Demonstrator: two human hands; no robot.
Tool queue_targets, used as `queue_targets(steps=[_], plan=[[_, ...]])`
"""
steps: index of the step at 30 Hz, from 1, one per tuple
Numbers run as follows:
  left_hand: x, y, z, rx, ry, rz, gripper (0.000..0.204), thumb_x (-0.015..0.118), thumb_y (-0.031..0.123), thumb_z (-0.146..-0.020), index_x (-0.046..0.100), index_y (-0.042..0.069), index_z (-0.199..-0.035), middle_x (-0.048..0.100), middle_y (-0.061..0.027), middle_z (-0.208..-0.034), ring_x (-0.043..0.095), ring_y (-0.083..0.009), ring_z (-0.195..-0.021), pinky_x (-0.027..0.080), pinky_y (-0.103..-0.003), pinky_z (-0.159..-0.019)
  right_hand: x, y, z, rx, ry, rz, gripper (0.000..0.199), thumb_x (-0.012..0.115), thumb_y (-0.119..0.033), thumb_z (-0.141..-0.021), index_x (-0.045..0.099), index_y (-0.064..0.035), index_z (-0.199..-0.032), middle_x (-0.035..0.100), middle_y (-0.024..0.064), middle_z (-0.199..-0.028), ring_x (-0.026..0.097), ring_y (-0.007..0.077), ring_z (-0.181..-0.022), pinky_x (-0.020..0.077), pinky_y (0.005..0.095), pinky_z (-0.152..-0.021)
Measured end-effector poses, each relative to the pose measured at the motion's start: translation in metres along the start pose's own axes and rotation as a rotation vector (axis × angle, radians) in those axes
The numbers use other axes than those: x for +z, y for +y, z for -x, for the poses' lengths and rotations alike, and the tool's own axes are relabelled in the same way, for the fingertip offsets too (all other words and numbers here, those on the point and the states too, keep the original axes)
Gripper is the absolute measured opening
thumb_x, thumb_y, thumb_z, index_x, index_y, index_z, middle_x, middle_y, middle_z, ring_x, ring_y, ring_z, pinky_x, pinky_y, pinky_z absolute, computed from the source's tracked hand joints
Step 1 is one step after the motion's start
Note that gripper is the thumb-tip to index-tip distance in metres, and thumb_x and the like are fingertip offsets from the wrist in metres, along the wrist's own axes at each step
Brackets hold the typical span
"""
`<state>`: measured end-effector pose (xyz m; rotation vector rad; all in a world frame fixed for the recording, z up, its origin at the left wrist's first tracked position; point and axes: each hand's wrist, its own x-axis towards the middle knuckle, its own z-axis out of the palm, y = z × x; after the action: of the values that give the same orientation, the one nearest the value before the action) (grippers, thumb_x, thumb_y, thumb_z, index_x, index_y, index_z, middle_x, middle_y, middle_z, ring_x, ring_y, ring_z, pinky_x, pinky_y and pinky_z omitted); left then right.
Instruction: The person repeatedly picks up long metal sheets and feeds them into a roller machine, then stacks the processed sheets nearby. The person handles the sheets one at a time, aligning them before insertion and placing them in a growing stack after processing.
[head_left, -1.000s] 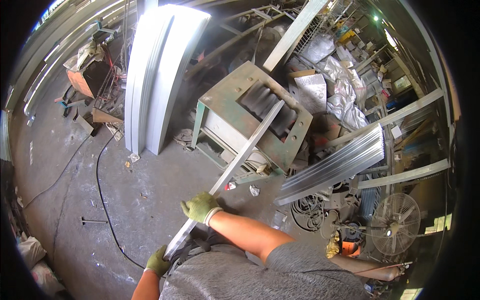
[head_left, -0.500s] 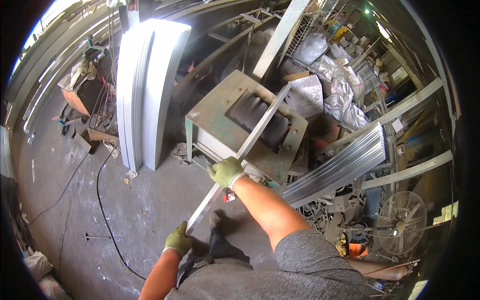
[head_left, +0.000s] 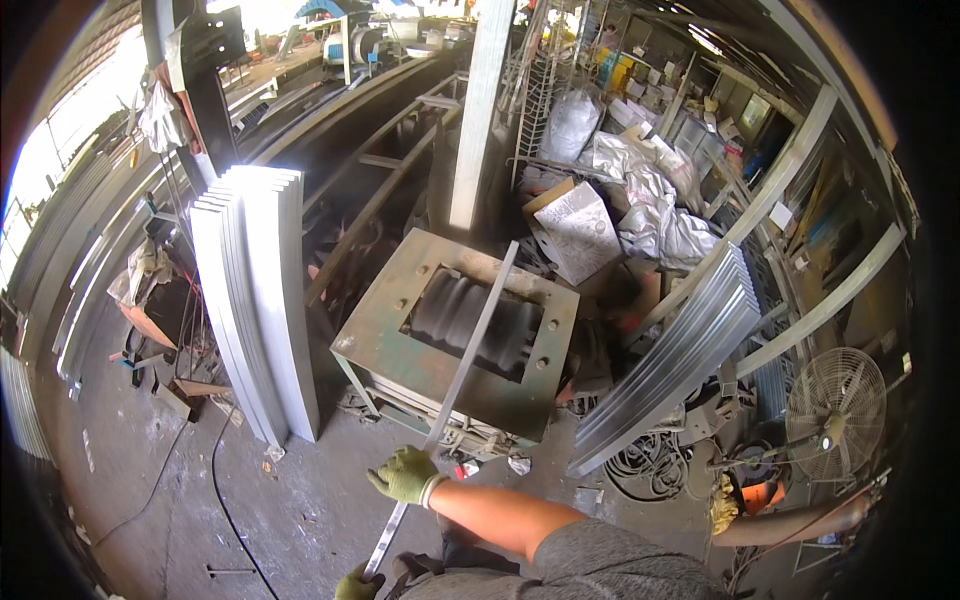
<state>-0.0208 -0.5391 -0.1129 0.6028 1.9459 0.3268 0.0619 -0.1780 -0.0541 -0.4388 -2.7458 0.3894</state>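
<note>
A long straight silver metal bar [head_left: 462, 375] slants away from me, its far part over a greenish steel machine table [head_left: 375, 335]. Dark ribbed rollers [head_left: 455, 318] show in the table's square opening, beneath the bar. My gloved right hand [head_left: 405, 475] is closed around the bar between me and the table. At the lower edge my left hand [head_left: 358, 583], also in a green glove, is closed on its near end, partly cut off by the picture. Whether the bar touches the table or rollers, I cannot tell.
Curved silver metal strips stand stacked on the left [head_left: 255, 300], and another stack [head_left: 680, 350] leans on the right. A fan [head_left: 835, 415] and coiled cable [head_left: 645, 465] are at the right. A black cable [head_left: 222, 500] crosses the floor. Behind the table rises a post [head_left: 480, 120].
My view has tilted up, so the machine and hands appear lower. The bar's far end has swung left from the table's far right corner to above its far edge. Both hands keep their hold.
</note>
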Motion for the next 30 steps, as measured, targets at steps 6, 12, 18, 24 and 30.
queue_targets(steps=[6, 12, 18, 24, 30], plan=[[-0.027, 0.084, -0.026, 0.118, 0.139, 0.146, 0.051, 0.084, 0.05, -0.086, 0.082, 0.004, -0.109, 0.08, -0.0257, -0.099, 0.079, -0.0358, -0.095, 0.06, -0.046, -0.085, -0.031, 0.088, -0.04, -0.095, 0.217, -0.059, 0.025, 0.074, -0.024, -0.095, 0.072, -0.0108, -0.074, 0.073, 0.0078, -0.08, 0.071, 0.0275, -0.088, 0.0526, 0.0471, -0.099], [-0.036, 0.171, -0.02, 0.096, 0.138, 0.195, 0.066, 0.081, 0.064, -0.09, 0.08, 0.003, -0.116, 0.081, -0.0204, -0.105, 0.078, -0.0311, -0.095, 0.059, -0.043, -0.087, -0.039, 0.138, -0.049, 0.007, 0.221, 0.033, 0.039, 0.07, -0.03, -0.1, 0.071, -0.0123, -0.065, 0.071, 0.0091, -0.068, 0.071, 0.033, -0.074, 0.0535, 0.0479, -0.103], [-0.04, 0.237, -0.041, 0.111, 0.156, 0.086, 0.065, 0.073, 0.069, -0.094, 0.08, 0.007, -0.112, 0.08, -0.022, -0.104, 0.076, -0.0405, -0.1, 0.058, -0.046, -0.088, -0.074, 0.182, -0.068, 0.074, 0.031, 0.189, 0.048, 0.061, -0.037, -0.105, 0.075, -0.0095, -0.068, 0.075, 0.0152, -0.075, 0.074, 0.035, -0.088, 0.0499, 0.0477, -0.109], [-0.042, 0.217, -0.047, 0.128, 0.18, 0.092, 0.062, 0.071, 0.067, -0.096, 0.08, 0.007, -0.11, 0.079, -0.0225, -0.102, 0.076, -0.0414, -0.101, 0.058, -0.047, -0.087, -0.066, 0.17, -0.073, 0.088, -0.06, 0.216, 0.049, 0.059, -0.037, -0.105, 0.076, -0.0069, -0.07, 0.076, 0.0155, -0.079, 0.073, 0.0378, -0.093, 0.0493, 0.0489, -0.109], [-0.034, 0.151, -0.04, 0.108, 0.143, 0.15, 0.063, 0.072, 0.067, -0.096, 0.079, 0.006, -0.111, 0.079, -0.0219, -0.105, 0.075, -0.0413, -0.102, 0.057, -0.048, -0.088, -0.039, 0.12, -0.057, 0.03, -0.011, 0.217, 0.048, 0.061, -0.035, -0.103, 0.073, -0.0104, -0.064, 0.074, 0.0125, -0.071, 0.071, 0.036, -0.079, 0.0519, 0.0487, -0.092]])
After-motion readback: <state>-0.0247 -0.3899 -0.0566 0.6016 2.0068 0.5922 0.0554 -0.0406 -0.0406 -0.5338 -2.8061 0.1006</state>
